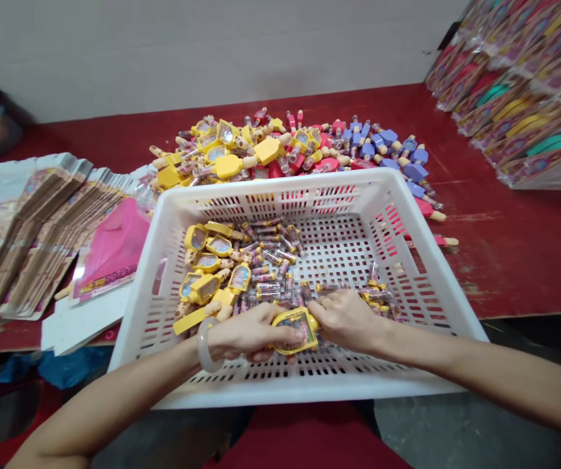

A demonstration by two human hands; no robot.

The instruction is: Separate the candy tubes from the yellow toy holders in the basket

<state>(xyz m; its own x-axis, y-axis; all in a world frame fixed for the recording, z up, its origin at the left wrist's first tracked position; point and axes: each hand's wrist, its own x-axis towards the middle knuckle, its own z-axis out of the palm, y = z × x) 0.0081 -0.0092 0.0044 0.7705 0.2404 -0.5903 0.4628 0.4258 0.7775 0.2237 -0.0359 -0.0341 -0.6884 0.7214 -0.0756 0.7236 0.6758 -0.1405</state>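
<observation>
while the left hand (259, 333) grips a yellow paddle-shaped piece (296, 320) with its thumb laid across the window, the right hand (343, 318) is curled closed at that piece's right end; what its bent fingers cover i cannot tell. the held piece is over the near part of a white basket (309, 389), between the two hands. a pale bangle (206, 345) circles the left wrist.

inside the basket, other yellow pieces (240, 278) with spotted handles lie heaped along the left side. beside them, small clear tubes (267, 287) with yellow ends are scattered across the middle, and more tubes (378, 296) lie to the right, just beyond the right forearm. the slotted floor shows bare toward the far right.

behind the basket, on a red table (460, 260), a mixed pile spreads out: yellow items (229, 167) at the left, red ones (326, 165) in the middle, purple ones (416, 172) at the right. folded cards (30, 241) stand in rows at the left, near a bright pink sheet (118, 234). packaged goods (519, 124) are stacked at the upper right.
</observation>
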